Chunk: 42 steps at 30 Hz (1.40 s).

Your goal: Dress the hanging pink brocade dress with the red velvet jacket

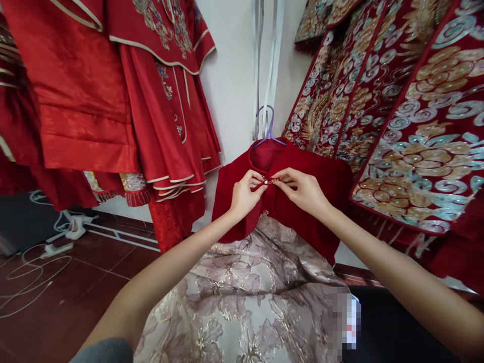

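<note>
A dark red velvet jacket (327, 174) hangs in front of me on a purple hanger (270, 126). At its front opening, just under the collar, is a small ornamental clasp (266, 181) with a pearl-like bead. My left hand (247, 194) pinches one end of it between thumb and fingers. From the other side, my right hand (301, 189) pinches the opposite end, fingertips almost meeting those of the left. Whether the two halves are hooked together I cannot tell. A second gold fastener (264, 214) shows lower on the front. Below the jacket spreads a pale metallic floral brocade garment (242, 312).
Red garments with pale trim (162, 126) hang on the left; a heavily embroidered red and gold garment (423, 131) hangs on the right. A white stand (268, 65) rises behind the hanger. White cables (34, 277) lie on the tiled floor at lower left.
</note>
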{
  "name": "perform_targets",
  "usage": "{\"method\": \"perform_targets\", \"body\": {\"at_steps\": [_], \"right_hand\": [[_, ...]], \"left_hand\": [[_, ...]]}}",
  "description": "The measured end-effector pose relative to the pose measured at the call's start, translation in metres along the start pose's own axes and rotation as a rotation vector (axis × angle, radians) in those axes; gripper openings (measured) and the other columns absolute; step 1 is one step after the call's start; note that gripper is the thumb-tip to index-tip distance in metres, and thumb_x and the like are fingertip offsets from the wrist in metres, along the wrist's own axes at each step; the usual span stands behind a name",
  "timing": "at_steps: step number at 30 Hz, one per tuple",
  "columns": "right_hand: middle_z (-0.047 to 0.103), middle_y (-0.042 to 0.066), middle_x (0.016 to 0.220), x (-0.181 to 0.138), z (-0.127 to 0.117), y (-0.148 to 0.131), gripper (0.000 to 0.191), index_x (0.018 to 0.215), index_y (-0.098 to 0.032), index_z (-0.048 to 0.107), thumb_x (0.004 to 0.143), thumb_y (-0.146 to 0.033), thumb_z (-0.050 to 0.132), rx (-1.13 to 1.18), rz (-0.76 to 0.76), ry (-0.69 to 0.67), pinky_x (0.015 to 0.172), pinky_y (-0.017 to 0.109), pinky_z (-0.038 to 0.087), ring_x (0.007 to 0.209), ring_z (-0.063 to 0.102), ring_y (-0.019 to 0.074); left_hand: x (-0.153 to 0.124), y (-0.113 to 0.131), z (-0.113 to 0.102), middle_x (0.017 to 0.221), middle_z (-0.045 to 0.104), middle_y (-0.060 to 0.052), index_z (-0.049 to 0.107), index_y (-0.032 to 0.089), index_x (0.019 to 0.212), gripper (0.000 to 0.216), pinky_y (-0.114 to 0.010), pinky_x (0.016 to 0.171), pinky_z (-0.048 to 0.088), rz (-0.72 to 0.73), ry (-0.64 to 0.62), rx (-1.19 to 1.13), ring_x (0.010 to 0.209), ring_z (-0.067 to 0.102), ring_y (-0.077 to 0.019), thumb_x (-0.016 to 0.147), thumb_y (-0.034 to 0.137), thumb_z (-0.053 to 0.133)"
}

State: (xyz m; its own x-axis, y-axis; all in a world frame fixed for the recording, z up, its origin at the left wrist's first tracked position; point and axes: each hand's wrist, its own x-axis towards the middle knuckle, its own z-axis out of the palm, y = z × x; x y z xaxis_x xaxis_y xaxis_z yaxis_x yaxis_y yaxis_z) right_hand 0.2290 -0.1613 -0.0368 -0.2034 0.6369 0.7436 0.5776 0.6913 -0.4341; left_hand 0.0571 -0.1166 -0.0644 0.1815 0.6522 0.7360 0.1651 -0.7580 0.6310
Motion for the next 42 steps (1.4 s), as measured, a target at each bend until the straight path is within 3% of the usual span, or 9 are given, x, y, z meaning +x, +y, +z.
{"method": "perform_targets", "body": {"at_steps": [9,17,24,31,42], "right_hand": [[0.068,0.003,0.095,0.003,0.005,-0.001,0.018,0.100,-0.022,0.062,0.086,-0.023,0.051,-0.086,-0.025,0.004,0.075,0.031,0.057,0.088,0.066,0.0178],[0.066,0.005,0.105,-0.004,0.008,0.001,0.025,0.107,-0.023,0.063,0.088,-0.022,0.047,-0.187,-0.057,0.045,0.081,0.035,0.055,0.094,0.064,0.0198],[0.068,0.004,0.101,-0.005,0.004,0.002,0.023,0.106,-0.022,0.064,0.085,-0.025,0.055,-0.093,-0.042,0.059,0.073,0.030,0.058,0.089,0.066,0.0172],[0.069,0.003,0.096,-0.001,0.007,0.006,0.019,0.098,-0.021,0.064,0.081,-0.029,0.060,-0.041,0.020,0.102,0.068,0.029,0.058,0.085,0.066,0.0176],[0.063,0.004,0.094,0.005,0.010,0.010,0.033,0.111,-0.021,0.055,0.078,-0.022,0.058,-0.068,0.015,0.064,0.072,0.029,0.057,0.086,0.063,0.0167]], "left_hand": [[0.012,0.001,0.002,0.088,0.070,-0.003,0.059,0.019,0.086,0.014,-0.026,0.077,0.052,0.016,-0.071,0.105,0.081,0.067,-0.0134,0.075,0.012,0.060],[0.016,0.009,-0.003,0.079,0.069,-0.003,0.061,0.017,0.085,0.015,-0.024,0.067,0.051,0.031,-0.153,0.187,0.071,0.065,-0.0131,0.074,0.027,0.065],[0.025,0.015,-0.009,0.076,0.068,-0.002,0.058,0.019,0.085,0.009,-0.023,0.062,0.047,0.192,-0.267,0.423,0.069,0.064,-0.0140,0.080,0.027,0.059],[0.027,0.017,-0.009,0.081,0.067,-0.004,0.058,0.021,0.087,0.012,-0.026,0.066,0.044,0.246,-0.286,0.619,0.080,0.063,-0.0185,0.084,0.032,0.058],[0.040,0.017,-0.006,0.079,0.065,-0.005,0.063,0.021,0.081,0.006,-0.030,0.073,0.045,0.276,-0.349,0.695,0.077,0.062,-0.0212,0.080,0.023,0.057]]}}
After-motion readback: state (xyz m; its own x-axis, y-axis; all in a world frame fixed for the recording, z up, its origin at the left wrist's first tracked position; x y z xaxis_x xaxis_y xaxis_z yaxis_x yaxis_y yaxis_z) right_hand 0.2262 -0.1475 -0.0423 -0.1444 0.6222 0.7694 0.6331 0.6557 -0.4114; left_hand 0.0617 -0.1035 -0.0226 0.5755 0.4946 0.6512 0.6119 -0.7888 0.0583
